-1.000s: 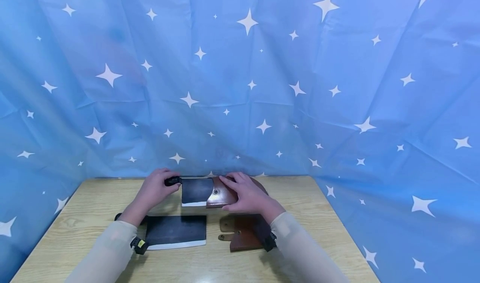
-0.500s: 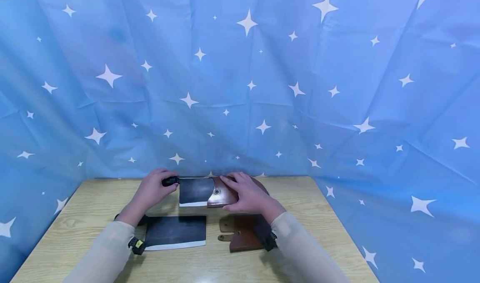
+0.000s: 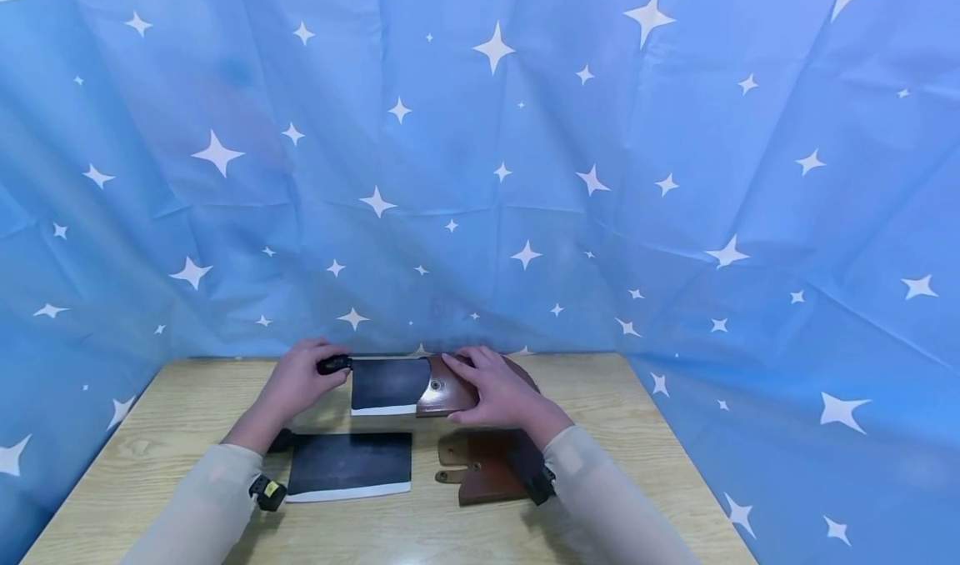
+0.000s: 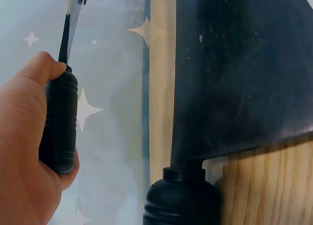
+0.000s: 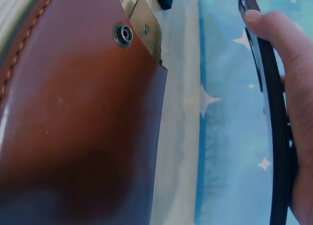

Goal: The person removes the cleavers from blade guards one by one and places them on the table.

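Note:
My left hand [image 3: 302, 375] grips the black handle [image 4: 62, 124] of a cleaver [image 3: 390, 384], held above the far part of the table. The cleaver's dark blade, with a bright cutting edge facing me, runs rightward into a brown leather sheath [image 3: 445, 392]. The front part of the blade is hidden inside. On the right, my right hand [image 3: 497, 392] holds the sheath, thumb and fingers spread over its face; the right wrist view has the sheath edge-on along that hand.
Nearer me, a second cleaver [image 3: 351, 462] lies on the wooden table [image 3: 420, 536], its handle partly behind my left forearm. Right of it lies a second brown sheath [image 3: 486, 475] with a snap button and strap, partly under my right wrist. A blue star-printed curtain [image 3: 480, 173] stands behind.
My left hand has moved slightly left with the cleaver, so more of the blade shows outside the sheath. My right hand and the sheath have barely moved.

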A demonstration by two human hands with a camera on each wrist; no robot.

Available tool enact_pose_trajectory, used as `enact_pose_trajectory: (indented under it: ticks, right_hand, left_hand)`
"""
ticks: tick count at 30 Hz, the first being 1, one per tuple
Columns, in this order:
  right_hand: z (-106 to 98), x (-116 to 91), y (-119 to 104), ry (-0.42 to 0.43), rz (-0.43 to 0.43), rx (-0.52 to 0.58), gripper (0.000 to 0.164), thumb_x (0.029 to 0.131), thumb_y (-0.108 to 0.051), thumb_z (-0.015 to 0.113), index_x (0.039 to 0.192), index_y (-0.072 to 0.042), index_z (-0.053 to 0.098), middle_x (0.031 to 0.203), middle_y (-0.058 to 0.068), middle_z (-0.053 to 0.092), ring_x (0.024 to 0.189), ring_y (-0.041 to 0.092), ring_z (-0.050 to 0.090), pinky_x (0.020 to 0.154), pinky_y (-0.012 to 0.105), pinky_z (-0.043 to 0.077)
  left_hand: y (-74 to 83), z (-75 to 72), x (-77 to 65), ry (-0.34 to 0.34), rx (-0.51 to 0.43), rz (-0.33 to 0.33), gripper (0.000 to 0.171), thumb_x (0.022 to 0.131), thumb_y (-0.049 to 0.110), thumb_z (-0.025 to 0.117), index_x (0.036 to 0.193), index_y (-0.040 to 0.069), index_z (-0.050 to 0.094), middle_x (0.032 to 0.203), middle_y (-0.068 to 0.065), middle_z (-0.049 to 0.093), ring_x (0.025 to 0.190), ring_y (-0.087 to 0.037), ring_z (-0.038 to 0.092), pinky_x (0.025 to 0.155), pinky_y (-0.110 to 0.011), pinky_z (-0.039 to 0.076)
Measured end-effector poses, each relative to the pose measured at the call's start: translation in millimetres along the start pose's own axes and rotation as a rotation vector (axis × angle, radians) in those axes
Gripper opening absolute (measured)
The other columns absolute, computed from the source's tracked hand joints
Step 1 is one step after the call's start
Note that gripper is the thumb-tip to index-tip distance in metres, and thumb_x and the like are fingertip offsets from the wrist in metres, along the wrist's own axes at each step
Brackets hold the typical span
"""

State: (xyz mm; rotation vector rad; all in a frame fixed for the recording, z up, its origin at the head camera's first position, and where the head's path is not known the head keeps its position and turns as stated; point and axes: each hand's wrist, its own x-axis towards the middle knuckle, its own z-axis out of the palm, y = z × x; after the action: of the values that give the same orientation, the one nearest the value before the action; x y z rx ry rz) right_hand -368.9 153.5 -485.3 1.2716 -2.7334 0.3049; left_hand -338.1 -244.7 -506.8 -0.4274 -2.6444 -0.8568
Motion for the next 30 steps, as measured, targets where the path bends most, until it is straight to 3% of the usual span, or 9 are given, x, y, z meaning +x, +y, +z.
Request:
enact_pose_trajectory:
  ticks: [30]
  right_hand:
    - [0,-6,9,-0.006,0.023,0.008,0.102,0.092,-0.066,0.079,0.174,-0.021,0.039,0.168,0.01,0.043,0.153,0.03,0.039,0.123,0.053,0.039]
  left_hand:
    - [-7.4,-10.8,-0.4,-0.025,-0.004,0.015,0.036,0.1,0.022,0.082,0.134,0.012,0.08,0.118,-0.01,0.073,0.107,-0.034,0.067,0.083,-0.057,0.057]
